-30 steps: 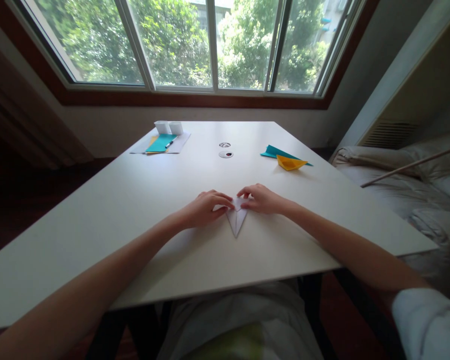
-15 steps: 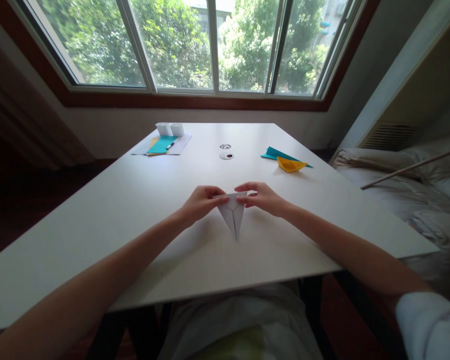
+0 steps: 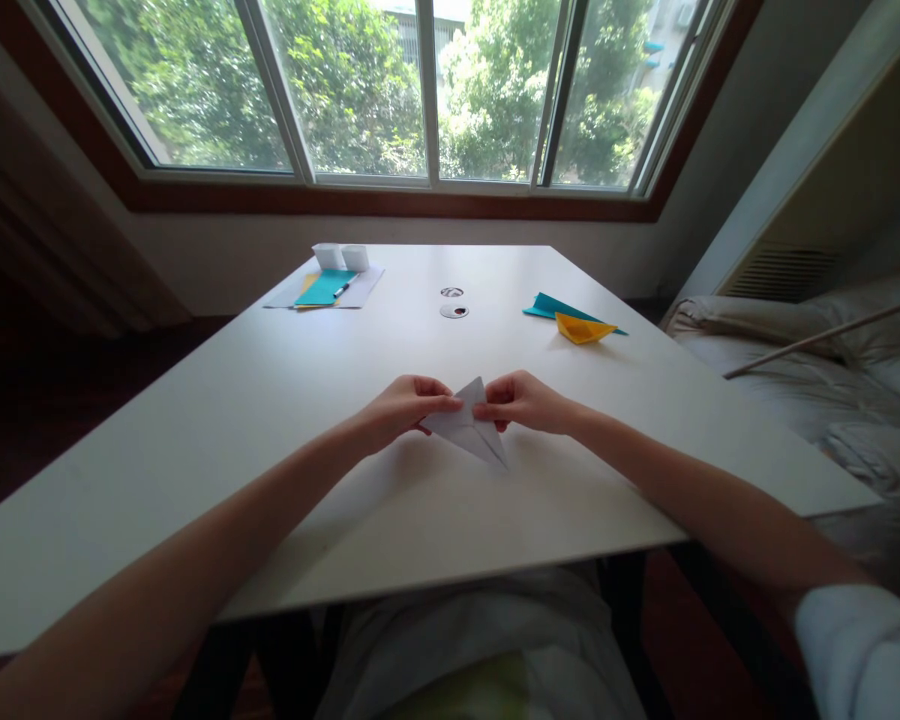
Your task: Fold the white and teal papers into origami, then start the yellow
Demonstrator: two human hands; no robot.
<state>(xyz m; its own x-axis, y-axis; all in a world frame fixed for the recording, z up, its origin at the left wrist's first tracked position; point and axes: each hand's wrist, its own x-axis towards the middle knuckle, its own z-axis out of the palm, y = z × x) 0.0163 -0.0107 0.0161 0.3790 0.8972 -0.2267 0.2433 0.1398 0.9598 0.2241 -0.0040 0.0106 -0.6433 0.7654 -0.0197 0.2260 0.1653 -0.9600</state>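
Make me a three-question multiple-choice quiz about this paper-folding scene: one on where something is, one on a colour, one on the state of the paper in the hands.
1. Where does the yellow folded paper lie?
A. on the table's far right
B. on the floor
C. on the window sill

2. What colour is the folded paper in the hands?
A. red
B. white
C. black

3. How is that paper held?
A. lying untouched
B. by the left hand alone
C. pinched by both hands

Answers:
1. A: it rests on the white table, against a teal sheet.
2. B: it looks as pale as the tabletop.
3. C: left hand and right hand each grip a side.
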